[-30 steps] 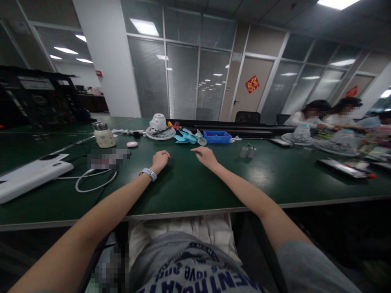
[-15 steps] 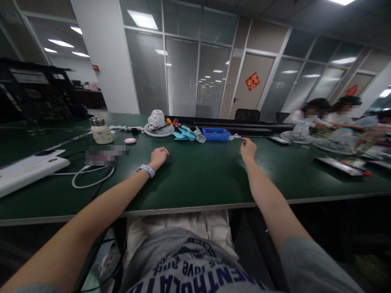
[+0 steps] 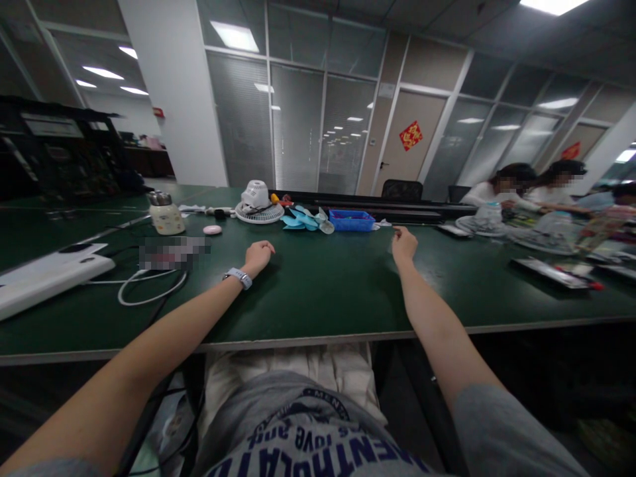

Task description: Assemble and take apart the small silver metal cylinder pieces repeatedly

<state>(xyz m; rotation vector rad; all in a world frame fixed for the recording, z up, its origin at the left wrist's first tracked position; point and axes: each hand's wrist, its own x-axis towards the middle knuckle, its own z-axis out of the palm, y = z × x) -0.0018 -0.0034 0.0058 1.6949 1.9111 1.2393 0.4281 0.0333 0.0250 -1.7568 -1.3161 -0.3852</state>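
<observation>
My left hand (image 3: 259, 256) rests on the dark green table (image 3: 322, 285) as a loose fist with nothing in it; a pale watch sits on its wrist. My right hand (image 3: 403, 244) is stretched far forward on the table, right of a blue tray (image 3: 352, 220). Its fingers are curled down over a spot on the table, and whatever lies under them is hidden. Beyond my left hand, a white fan body on its grille (image 3: 258, 202) and light blue fan blades (image 3: 305, 220) lie at the table's far side.
A white jar with a metal lid (image 3: 163, 215), a small pink disc (image 3: 212, 229), a looped white cable (image 3: 149, 288) and a flat white device (image 3: 44, 275) lie to the left. Other people (image 3: 517, 189) work at the far right among trays and parts.
My right hand has swung from the table's middle out to the right, onto the spot where two small metal cylinders stood, and has stayed there. The left hand has not moved.
</observation>
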